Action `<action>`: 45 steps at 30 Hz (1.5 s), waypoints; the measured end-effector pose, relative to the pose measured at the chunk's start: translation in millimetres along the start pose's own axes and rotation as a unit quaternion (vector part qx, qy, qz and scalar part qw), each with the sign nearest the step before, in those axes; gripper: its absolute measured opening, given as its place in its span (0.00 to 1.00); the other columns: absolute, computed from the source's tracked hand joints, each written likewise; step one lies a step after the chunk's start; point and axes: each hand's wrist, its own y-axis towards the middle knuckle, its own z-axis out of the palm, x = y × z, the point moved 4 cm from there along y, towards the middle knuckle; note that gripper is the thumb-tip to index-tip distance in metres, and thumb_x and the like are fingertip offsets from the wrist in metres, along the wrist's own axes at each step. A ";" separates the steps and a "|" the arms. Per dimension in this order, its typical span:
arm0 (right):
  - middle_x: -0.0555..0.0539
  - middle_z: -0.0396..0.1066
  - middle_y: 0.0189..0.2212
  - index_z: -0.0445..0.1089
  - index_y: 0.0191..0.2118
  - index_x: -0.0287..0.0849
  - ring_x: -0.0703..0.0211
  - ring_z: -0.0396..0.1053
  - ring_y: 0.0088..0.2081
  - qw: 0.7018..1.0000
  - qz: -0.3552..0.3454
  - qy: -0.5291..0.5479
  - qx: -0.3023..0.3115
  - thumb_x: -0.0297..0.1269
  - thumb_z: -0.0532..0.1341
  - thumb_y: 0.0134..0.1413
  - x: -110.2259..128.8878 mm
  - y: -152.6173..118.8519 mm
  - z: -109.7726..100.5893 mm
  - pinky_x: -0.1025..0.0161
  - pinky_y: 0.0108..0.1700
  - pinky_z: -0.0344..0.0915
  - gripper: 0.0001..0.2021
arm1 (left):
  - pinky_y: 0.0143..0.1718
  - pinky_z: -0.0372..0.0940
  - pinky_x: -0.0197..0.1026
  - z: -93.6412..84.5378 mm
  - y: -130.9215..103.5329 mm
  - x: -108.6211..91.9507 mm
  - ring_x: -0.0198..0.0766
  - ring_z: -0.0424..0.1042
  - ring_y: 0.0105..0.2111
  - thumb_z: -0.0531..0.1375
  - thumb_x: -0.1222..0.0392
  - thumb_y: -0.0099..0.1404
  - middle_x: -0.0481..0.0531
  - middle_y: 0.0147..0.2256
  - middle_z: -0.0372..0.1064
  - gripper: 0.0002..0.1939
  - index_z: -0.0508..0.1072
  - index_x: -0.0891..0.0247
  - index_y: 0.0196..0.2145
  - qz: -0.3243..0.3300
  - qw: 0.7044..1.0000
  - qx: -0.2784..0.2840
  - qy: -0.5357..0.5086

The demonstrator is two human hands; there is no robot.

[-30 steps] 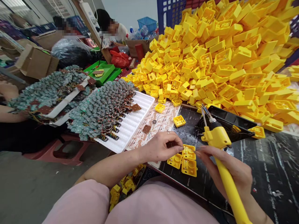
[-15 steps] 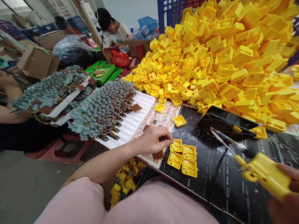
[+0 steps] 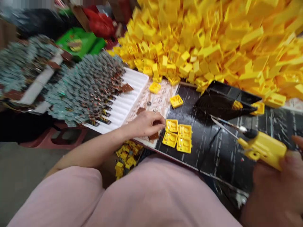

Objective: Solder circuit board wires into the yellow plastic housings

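Observation:
My right hand (image 3: 281,179) is wrapped round a yellow soldering gun (image 3: 267,148). Its metal tip and thin feed tube point left, in front of a black fan (image 3: 222,101). My left hand (image 3: 149,123) rests low over the bench with thumb and fingers pinched together; what they hold, if anything, is too small to make out. Right beside those fingertips, several open yellow plastic cases (image 3: 184,145) lie in a block on the black bench top (image 3: 205,157). Small metal pieces show inside them. A brown board (image 3: 153,136) lies partly under my left hand.
A large heap of yellow cases (image 3: 201,47) fills the back right. At left, a white ribbed foam tray (image 3: 134,82) carries many wired grey parts (image 3: 82,85). Green trays (image 3: 80,44) stand behind it. More yellow pieces (image 3: 127,154) lie below the bench edge. Two loose cases sit mid-bench.
The view has tilted down and shifted, with blur. My right hand has brought the soldering gun slightly closer to the cases. My left hand stays pinched beside them.

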 end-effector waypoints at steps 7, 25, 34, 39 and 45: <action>0.49 0.80 0.31 0.83 0.45 0.48 0.63 0.72 0.25 0.992 -0.040 -0.040 0.116 0.38 0.78 0.50 23.6 -16.7 22.5 0.65 0.25 0.69 0.15 | 0.41 0.67 0.39 15.8 1.3 9.8 0.39 0.79 0.34 0.61 0.61 0.66 0.53 0.33 0.81 0.09 0.81 0.65 0.35 -0.081 0.994 0.055 0.039; 0.49 0.79 0.31 0.73 0.50 0.41 0.60 0.79 0.30 0.864 -0.237 -0.054 0.441 0.27 0.74 0.56 53.8 -33.6 78.8 0.67 0.27 0.75 0.17 | 0.35 0.61 0.37 21.3 24.4 1.6 0.37 0.75 0.31 0.61 0.63 0.62 0.49 0.30 0.78 0.08 0.81 0.65 0.34 -0.130 0.976 0.098 0.148; 0.51 0.79 0.30 0.70 0.41 0.45 0.63 0.79 0.30 0.867 -0.238 -0.089 0.428 0.32 0.75 0.57 50.0 -27.7 92.2 0.70 0.25 0.70 0.13 | 0.38 0.63 0.37 11.6 35.7 4.8 0.34 0.71 0.29 0.61 0.65 0.61 0.46 0.27 0.74 0.07 0.81 0.66 0.35 -0.159 0.976 0.082 0.120; 0.53 0.78 0.28 0.69 0.38 0.46 0.64 0.77 0.27 0.860 -0.263 -0.088 0.429 0.32 0.75 0.56 48.6 -31.1 102.3 0.70 0.23 0.69 0.13 | 0.38 0.65 0.37 15.2 38.5 4.7 0.35 0.71 0.28 0.61 0.64 0.62 0.46 0.26 0.73 0.08 0.81 0.66 0.34 -0.155 0.973 0.092 0.145; 0.51 0.77 0.27 0.69 0.36 0.46 0.64 0.76 0.26 0.828 -0.304 -0.063 0.467 0.31 0.71 0.61 53.6 -32.1 114.6 0.69 0.26 0.72 0.10 | 0.40 0.67 0.38 15.0 39.0 5.2 0.36 0.73 0.29 0.61 0.64 0.61 0.48 0.27 0.74 0.09 0.82 0.66 0.35 -0.154 0.971 0.095 0.153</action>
